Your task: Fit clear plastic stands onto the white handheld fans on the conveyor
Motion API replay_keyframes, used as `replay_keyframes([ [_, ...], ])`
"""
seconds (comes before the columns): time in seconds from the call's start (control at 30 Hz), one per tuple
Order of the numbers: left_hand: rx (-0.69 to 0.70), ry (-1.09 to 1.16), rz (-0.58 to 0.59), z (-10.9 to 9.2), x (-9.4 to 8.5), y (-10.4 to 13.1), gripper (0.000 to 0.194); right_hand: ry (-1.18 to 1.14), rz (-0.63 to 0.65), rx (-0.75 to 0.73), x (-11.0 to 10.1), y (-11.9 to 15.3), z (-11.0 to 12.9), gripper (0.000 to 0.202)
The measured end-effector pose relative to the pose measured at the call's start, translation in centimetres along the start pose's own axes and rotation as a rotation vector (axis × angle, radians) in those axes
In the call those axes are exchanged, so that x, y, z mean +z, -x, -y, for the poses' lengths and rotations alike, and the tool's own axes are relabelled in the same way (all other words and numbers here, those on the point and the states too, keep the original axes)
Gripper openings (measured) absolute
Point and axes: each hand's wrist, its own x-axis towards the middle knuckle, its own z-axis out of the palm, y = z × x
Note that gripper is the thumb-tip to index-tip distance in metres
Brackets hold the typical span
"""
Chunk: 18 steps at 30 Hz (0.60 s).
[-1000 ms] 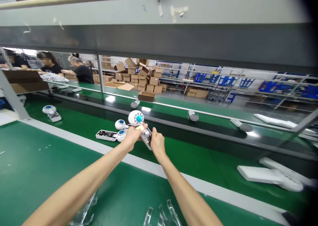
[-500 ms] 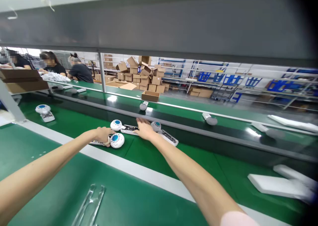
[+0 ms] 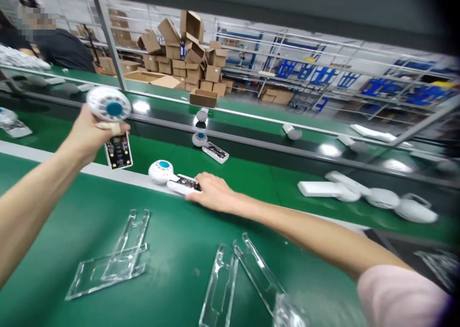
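My left hand (image 3: 88, 130) is wrapped round the neck of a white device (image 3: 119, 150) with a round head, a blue centre and an exposed circuit board, raised above the belt's near edge. My right hand (image 3: 215, 191) grips the board end of a second white device (image 3: 161, 172), which lies over the white edge strip, its round head pointing left. Beyond it, a third device (image 3: 215, 152) rests on the green belt. Clear plastic frames (image 3: 125, 243) lie on the green table in front of me, with more clear frames (image 3: 220, 284) further right.
White devices (image 3: 318, 189) lie on the belt (image 3: 247, 174) at right, and another (image 3: 15, 126) at far left. Across the line are a cardboard box (image 3: 203, 98), stacked cartons (image 3: 192, 71) and a person in dark clothes (image 3: 64, 47). A metal post (image 3: 108, 35) rises at left.
My left hand has lifted a device off the belt. My right hand has drawn another toward the near edge. The view has tilted down, showing more of the table and its clear frames.
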Motion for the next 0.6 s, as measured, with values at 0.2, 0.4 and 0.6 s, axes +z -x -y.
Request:
replay_keyframes([
  [0.2, -0.163, 0.384, 0.25, -2.5, 2.8, 3.3, 0.01, 0.112, -0.118, 0.039, 0.7, 10.5, -0.4, 0.051],
  [0.4, -0.241, 0.563, 0.305, -2.4, 8.0, 7.0, 0.048, 0.162, 0.054, 0.3, 3.4, 17.7, -2.7, 0.036],
  [0.6, -0.336, 0.592, 0.35, -1.6, 13.6, 9.8, 0.033, -0.402, -0.28, 0.257, 0.9, 17.4, -5.6, 0.032],
])
